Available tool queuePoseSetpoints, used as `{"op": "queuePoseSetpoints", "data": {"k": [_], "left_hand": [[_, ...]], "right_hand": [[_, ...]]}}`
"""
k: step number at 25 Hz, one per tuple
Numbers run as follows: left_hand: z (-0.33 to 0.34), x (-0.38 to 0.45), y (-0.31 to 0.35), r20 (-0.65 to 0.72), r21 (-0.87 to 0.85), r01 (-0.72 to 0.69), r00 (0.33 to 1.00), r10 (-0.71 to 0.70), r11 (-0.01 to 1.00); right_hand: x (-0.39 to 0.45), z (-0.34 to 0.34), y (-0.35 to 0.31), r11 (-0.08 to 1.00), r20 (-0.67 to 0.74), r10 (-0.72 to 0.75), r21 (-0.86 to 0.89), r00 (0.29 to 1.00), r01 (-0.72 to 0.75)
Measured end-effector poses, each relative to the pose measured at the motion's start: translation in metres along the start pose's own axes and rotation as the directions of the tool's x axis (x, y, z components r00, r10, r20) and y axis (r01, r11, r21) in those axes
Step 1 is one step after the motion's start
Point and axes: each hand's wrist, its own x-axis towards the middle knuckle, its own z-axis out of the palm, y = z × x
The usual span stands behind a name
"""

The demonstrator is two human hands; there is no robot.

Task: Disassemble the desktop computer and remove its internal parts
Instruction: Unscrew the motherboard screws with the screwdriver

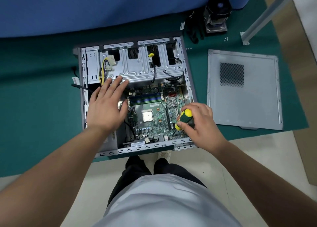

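Motherboard, a green printed circuit board (154,113) with a bare square processor at its middle and blue memory slots above, lies flat inside the open grey steel computer case (133,96), which rests on its side on the green-matted tabletop (42,92). The right hand (197,122) has its fingers (180,123) curled round the yellow-and-green handle of a screwdriver (185,119), its tip down at the board's near right corner, apparently on a mounting screw. The left hand (106,108) lies spread and flat, fingers straight, over the board's left edge and the silver drive cage (142,67), gripping nothing. The board looks light but thin and fragile; I judge it best lifted by its bare edges once unscrewed, never by components. The detached grey side panel (243,89) lies to the right
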Motion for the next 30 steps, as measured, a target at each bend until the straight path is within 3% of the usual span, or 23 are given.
{"op": "queuePoseSetpoints", "data": {"k": [18,23,27,28,30], "left_hand": [[-0.004,-0.001,0.001,0.015,-0.012,0.0,1.0,0.0,1.0],[-0.005,-0.001,0.002,0.018,-0.007,0.002,1.0,-0.002,1.0],[-0.005,-0.001,0.002,0.016,-0.009,0.003,1.0,-0.003,1.0],[-0.005,-0.001,0.002,0.015,-0.01,0.004,1.0,-0.004,1.0],[-0.005,-0.001,0.001,0.014,-0.017,0.001,1.0,-0.001,1.0]], "right_hand": [[-0.003,-0.007,-0.006,0.999,0.055,-0.022,-0.039,0.998,0.024],[0.004,-0.027,-0.014,0.994,0.249,-0.098,-0.022,0.963,0.107],[0.014,-0.044,-0.029,0.965,0.535,-0.179,-0.068,0.825,0.254],[0.015,-0.044,-0.034,0.945,0.551,-0.197,-0.114,0.811,0.307],[0.014,-0.043,-0.041,0.882,0.477,-0.19,-0.301,0.858,0.363]]}}
